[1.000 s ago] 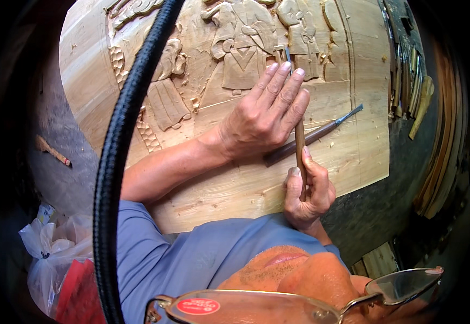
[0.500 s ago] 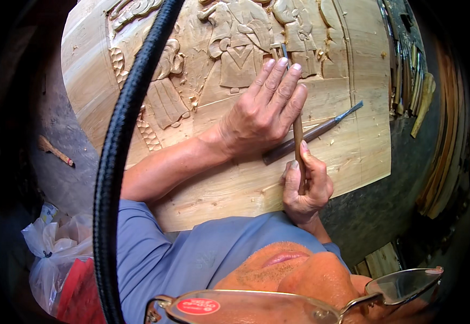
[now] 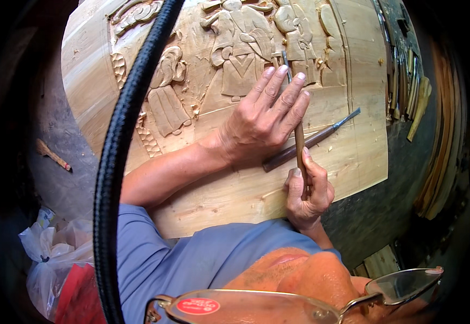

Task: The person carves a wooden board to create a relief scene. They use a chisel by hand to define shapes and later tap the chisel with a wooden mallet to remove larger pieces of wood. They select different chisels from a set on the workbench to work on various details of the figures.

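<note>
Gripping the chisel (image 3: pixel 300 138) near its handle end in head view, R hand (image 3: pixel 309 190) is closed on it; L hand (image 3: pixel 262 114) lies over shaft, can't tell if gripping. Tip's btwn carved figures (image 3: pixel 244 75) on wood panel (image 3: pixel 235 197). Pushing too hard could slip it & gouge them; L hand shifting might knock loose chisel (image 3: pixel 321 136).

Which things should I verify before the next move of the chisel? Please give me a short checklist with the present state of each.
1. Right hand closed around the wooden handle of the chisel: ok.
2. Left hand over the chisel, its fingers behind the blade tip: ok.
3. Blade tip touching the wood: cannot tell.
4. Second chisel cleared from the carved panel: not ok; it lies there, crossing under the held one in this view.
5. Panel fixed in place: cannot tell; no clamp shows.
</note>
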{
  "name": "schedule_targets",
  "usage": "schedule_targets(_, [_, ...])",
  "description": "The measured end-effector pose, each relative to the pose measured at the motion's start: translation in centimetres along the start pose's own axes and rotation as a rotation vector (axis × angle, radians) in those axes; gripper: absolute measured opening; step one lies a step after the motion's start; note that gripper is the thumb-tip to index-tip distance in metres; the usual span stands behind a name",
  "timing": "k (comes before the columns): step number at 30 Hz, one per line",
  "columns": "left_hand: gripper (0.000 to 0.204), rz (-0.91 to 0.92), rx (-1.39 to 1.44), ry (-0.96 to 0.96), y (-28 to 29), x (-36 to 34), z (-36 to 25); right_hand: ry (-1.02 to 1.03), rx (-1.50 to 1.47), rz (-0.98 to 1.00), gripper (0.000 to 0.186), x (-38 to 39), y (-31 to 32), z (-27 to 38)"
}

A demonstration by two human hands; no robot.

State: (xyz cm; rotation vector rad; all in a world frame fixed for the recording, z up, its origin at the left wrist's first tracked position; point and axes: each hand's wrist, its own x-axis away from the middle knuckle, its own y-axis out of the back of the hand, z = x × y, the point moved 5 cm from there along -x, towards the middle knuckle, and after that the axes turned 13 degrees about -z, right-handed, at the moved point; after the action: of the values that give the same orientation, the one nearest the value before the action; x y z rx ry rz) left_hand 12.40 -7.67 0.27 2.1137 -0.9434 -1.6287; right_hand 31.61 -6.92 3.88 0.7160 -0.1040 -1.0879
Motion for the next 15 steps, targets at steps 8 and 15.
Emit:
schedule_targets(8, [0.054,-0.011,0.11,0.104,-0.4,-0.8,0.7,0.039,0.012,-0.016,0.033,-3.1,-0.8,-0.5])
schedule_targets(15, [0.038,-0.115,0.379,-0.159,2.3,-1.7,-2.5,-0.043,0.081,-0.432,0.054,-0.6,3.9,-0.4])
